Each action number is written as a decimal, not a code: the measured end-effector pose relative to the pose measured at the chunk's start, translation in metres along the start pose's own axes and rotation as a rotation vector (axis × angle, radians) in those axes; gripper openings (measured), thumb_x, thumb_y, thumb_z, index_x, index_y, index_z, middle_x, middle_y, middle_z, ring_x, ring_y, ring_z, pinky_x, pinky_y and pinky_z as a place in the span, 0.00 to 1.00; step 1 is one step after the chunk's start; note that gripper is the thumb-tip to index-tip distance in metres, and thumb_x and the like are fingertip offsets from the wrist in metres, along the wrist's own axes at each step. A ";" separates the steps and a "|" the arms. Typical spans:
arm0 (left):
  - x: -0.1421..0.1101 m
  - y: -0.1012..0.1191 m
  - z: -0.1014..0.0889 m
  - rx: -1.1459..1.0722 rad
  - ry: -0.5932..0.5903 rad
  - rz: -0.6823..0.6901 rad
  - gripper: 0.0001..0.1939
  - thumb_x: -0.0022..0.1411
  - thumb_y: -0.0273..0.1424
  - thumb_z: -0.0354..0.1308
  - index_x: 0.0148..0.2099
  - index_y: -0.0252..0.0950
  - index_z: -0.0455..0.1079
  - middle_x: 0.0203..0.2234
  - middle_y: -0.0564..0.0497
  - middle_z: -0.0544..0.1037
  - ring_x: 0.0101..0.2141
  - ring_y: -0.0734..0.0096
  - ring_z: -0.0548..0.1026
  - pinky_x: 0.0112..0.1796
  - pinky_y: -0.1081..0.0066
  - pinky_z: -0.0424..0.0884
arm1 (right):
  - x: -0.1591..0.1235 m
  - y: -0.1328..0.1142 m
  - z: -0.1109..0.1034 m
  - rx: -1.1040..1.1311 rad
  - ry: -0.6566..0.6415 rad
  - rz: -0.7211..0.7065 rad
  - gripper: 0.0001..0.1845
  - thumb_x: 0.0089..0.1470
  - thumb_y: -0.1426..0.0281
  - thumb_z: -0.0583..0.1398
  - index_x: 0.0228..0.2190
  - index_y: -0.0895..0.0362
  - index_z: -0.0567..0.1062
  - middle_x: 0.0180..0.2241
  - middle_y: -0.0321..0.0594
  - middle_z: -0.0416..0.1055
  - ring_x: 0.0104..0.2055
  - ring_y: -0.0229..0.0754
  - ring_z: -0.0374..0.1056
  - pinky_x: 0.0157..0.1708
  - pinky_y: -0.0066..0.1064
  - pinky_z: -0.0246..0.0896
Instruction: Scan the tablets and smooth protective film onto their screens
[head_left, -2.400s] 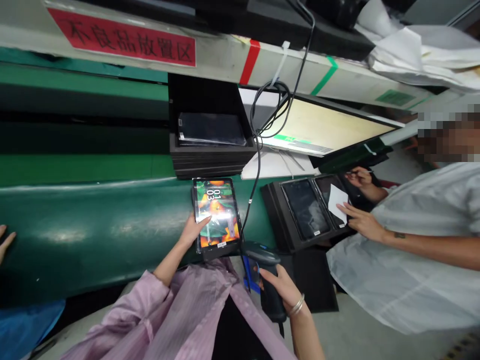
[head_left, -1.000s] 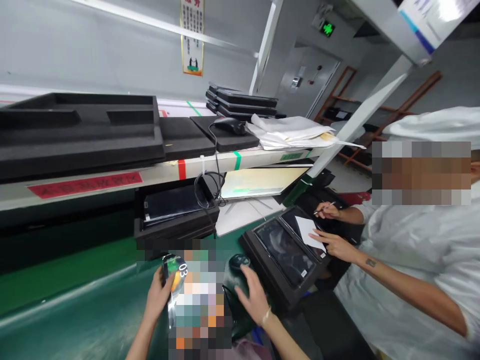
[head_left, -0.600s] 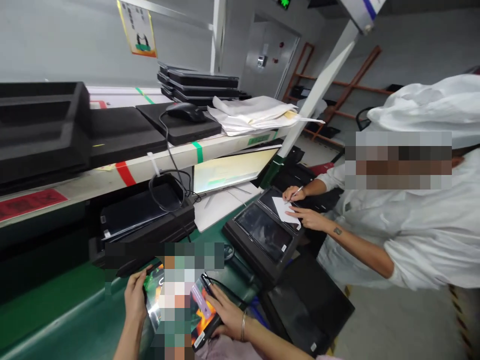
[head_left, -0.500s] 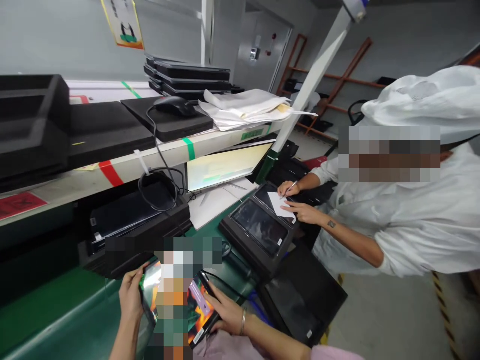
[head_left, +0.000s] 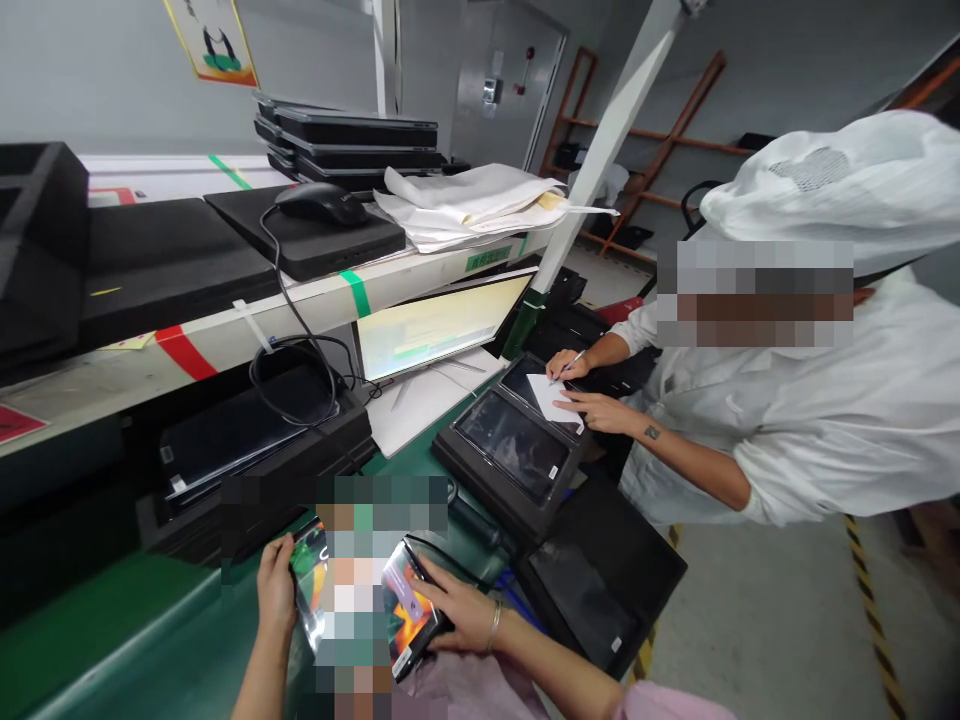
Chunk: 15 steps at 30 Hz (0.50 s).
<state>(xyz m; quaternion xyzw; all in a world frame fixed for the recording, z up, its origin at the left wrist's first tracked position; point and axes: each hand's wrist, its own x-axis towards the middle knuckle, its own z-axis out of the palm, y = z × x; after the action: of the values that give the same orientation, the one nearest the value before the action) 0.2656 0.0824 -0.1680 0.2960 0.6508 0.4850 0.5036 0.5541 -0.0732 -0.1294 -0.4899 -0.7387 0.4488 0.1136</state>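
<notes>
Between my two hands is a tablet [head_left: 414, 608] with a lit, colourful screen, tilted toward me. Blurring hides its middle. My left hand [head_left: 277, 588] is closed round its left edge. My right hand [head_left: 466, 612], with a bangle at the wrist, grips the right edge, fingers reaching onto the screen side. Just beyond my right hand, a dark handheld device [head_left: 480, 520] with a cable lies on the green bench [head_left: 161, 640]. A black foam tray [head_left: 480, 480] holding dark-screened tablets is farther off.
At the right, a co-worker [head_left: 720, 400] in white writes on white paper [head_left: 546, 395] over the foam tray. A lit monitor [head_left: 442, 325] stands under a shelf [head_left: 300, 310] bearing a mouse [head_left: 321, 203], papers and stacked devices. Another black tray [head_left: 255, 490] holds tablets at left.
The view has shifted slightly, so the surroundings sit further left. My hands still hold the tablet, which has tilted a little. The co-worker's pen hand has moved slightly on the paper.
</notes>
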 end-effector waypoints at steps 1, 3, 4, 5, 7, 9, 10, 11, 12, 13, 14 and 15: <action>0.000 -0.001 0.000 -0.012 0.008 0.002 0.24 0.39 0.51 0.63 0.32 0.37 0.67 0.27 0.57 0.70 0.30 0.71 0.67 0.35 0.69 0.65 | -0.002 0.002 0.001 -0.023 0.020 -0.007 0.46 0.50 0.57 0.63 0.63 0.57 0.52 0.66 0.50 0.31 0.67 0.51 0.36 0.64 0.40 0.41; 0.001 -0.002 -0.001 -0.032 0.016 -0.013 0.25 0.38 0.50 0.64 0.33 0.37 0.69 0.30 0.56 0.71 0.32 0.70 0.69 0.36 0.69 0.66 | -0.006 0.005 0.005 -0.054 0.075 -0.017 0.37 0.55 0.57 0.59 0.61 0.57 0.57 0.66 0.49 0.35 0.67 0.49 0.39 0.64 0.38 0.42; 0.002 -0.003 -0.001 -0.048 0.006 -0.037 0.25 0.38 0.50 0.64 0.35 0.37 0.70 0.32 0.56 0.72 0.33 0.69 0.69 0.36 0.69 0.66 | -0.008 0.006 0.007 -0.057 0.100 -0.022 0.35 0.56 0.56 0.58 0.60 0.57 0.59 0.65 0.49 0.38 0.67 0.49 0.40 0.64 0.37 0.42; 0.002 -0.004 -0.001 -0.068 -0.009 -0.068 0.26 0.38 0.49 0.64 0.37 0.38 0.70 0.33 0.56 0.73 0.33 0.69 0.70 0.36 0.69 0.67 | -0.009 0.006 0.008 -0.052 0.118 -0.026 0.34 0.56 0.56 0.57 0.60 0.57 0.60 0.65 0.49 0.40 0.66 0.48 0.41 0.64 0.37 0.42; 0.003 -0.006 -0.001 -0.111 -0.045 -0.127 0.27 0.38 0.48 0.64 0.40 0.39 0.70 0.34 0.55 0.74 0.33 0.68 0.72 0.35 0.69 0.69 | -0.009 0.005 0.010 -0.013 0.119 -0.022 0.37 0.54 0.53 0.58 0.60 0.56 0.59 0.65 0.49 0.40 0.66 0.49 0.41 0.64 0.38 0.42; 0.004 -0.007 -0.001 -0.121 -0.062 -0.152 0.27 0.38 0.48 0.65 0.40 0.39 0.70 0.34 0.55 0.75 0.33 0.67 0.73 0.34 0.69 0.70 | -0.006 0.002 0.010 0.068 0.081 0.015 0.47 0.47 0.50 0.63 0.62 0.56 0.55 0.65 0.49 0.36 0.67 0.52 0.37 0.65 0.41 0.39; 0.005 -0.007 -0.001 -0.118 -0.060 -0.152 0.27 0.38 0.48 0.64 0.39 0.39 0.70 0.33 0.55 0.75 0.33 0.67 0.73 0.34 0.69 0.70 | -0.004 0.000 0.010 0.119 0.056 0.047 0.52 0.44 0.49 0.64 0.63 0.56 0.52 0.66 0.50 0.33 0.67 0.54 0.35 0.65 0.43 0.37; 0.005 -0.008 -0.002 -0.115 -0.060 -0.150 0.27 0.38 0.48 0.64 0.39 0.39 0.69 0.33 0.55 0.75 0.33 0.66 0.74 0.34 0.69 0.71 | -0.001 -0.002 0.010 0.169 0.036 0.077 0.55 0.42 0.48 0.65 0.64 0.57 0.49 0.66 0.51 0.29 0.67 0.55 0.32 0.65 0.44 0.36; 0.006 -0.008 -0.002 -0.115 -0.060 -0.148 0.27 0.37 0.48 0.64 0.38 0.39 0.69 0.33 0.55 0.75 0.33 0.66 0.74 0.33 0.69 0.71 | 0.003 -0.003 0.010 0.212 0.026 0.102 0.56 0.43 0.48 0.64 0.64 0.57 0.47 0.66 0.51 0.27 0.67 0.55 0.30 0.65 0.44 0.34; 0.006 -0.009 -0.002 -0.116 -0.060 -0.149 0.27 0.37 0.48 0.64 0.38 0.39 0.69 0.33 0.55 0.75 0.32 0.65 0.74 0.33 0.68 0.71 | 0.007 -0.005 0.009 0.243 0.028 0.121 0.54 0.46 0.49 0.63 0.64 0.58 0.45 0.66 0.51 0.25 0.68 0.54 0.29 0.65 0.44 0.33; 0.007 -0.010 -0.002 -0.118 -0.062 -0.152 0.26 0.37 0.48 0.64 0.38 0.39 0.69 0.32 0.56 0.75 0.32 0.65 0.74 0.33 0.67 0.72 | 0.012 -0.006 0.009 0.260 0.036 0.130 0.51 0.49 0.51 0.60 0.65 0.58 0.43 0.65 0.51 0.24 0.68 0.53 0.29 0.65 0.43 0.33; 0.008 -0.011 -0.003 -0.117 -0.066 -0.159 0.26 0.37 0.48 0.64 0.38 0.40 0.69 0.32 0.56 0.75 0.32 0.64 0.75 0.33 0.66 0.72 | 0.017 -0.007 0.008 0.262 0.044 0.131 0.48 0.52 0.54 0.58 0.65 0.58 0.42 0.65 0.51 0.24 0.68 0.52 0.28 0.65 0.43 0.32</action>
<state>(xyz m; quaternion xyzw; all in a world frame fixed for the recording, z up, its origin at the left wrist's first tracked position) 0.2615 0.0848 -0.1817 0.2294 0.6258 0.4706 0.5782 0.5363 -0.0641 -0.1333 -0.5274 -0.6376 0.5372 0.1632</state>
